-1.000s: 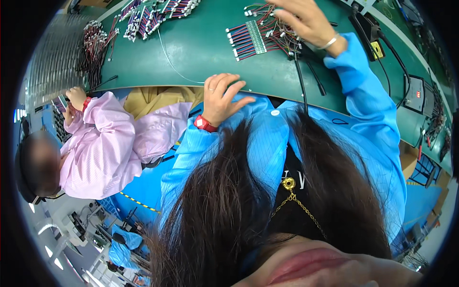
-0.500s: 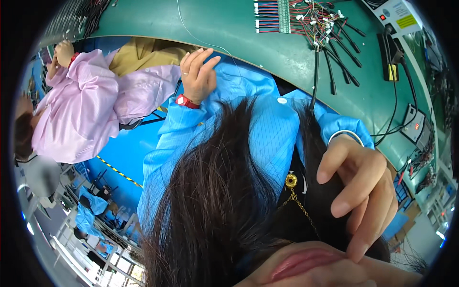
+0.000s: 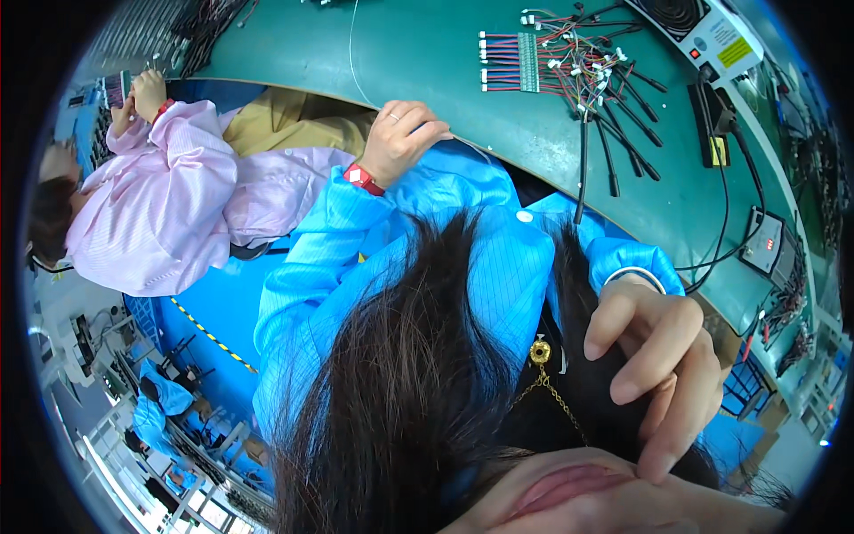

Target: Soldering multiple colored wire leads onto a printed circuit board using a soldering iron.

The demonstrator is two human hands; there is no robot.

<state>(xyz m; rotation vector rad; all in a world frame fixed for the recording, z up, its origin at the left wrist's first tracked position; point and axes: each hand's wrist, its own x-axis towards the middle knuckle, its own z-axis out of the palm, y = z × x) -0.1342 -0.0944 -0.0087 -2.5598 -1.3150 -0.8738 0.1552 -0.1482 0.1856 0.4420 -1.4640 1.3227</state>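
My left hand [image 3: 405,141], with a red watch [image 3: 363,179] at the wrist and a ring on one finger, is at the near edge of the green table [image 3: 427,62]. Its fingers are loosely bent and close together; nothing shows in them, though the fingertips are partly hidden. A thin white cord [image 3: 355,53] runs across the table toward this hand. My right hand [image 3: 663,356], below a white bangle [image 3: 635,277], is raised close to me beside a gold pendant [image 3: 540,351]. Its fingers are apart and curved, holding nothing.
A green connector strip [image 3: 529,64] with red and blue wires, plus several black cables [image 3: 623,151], lies on the table. A white box device [image 3: 712,40], a power strip [image 3: 709,129] and a small display unit [image 3: 769,245] stand right. Left sits a person in pink [image 3: 160,205].
My left hand has moved right and come down to the table edge, its fingers bending from stretched out. My right hand keeps nearly the same pose. The view has shifted slightly.
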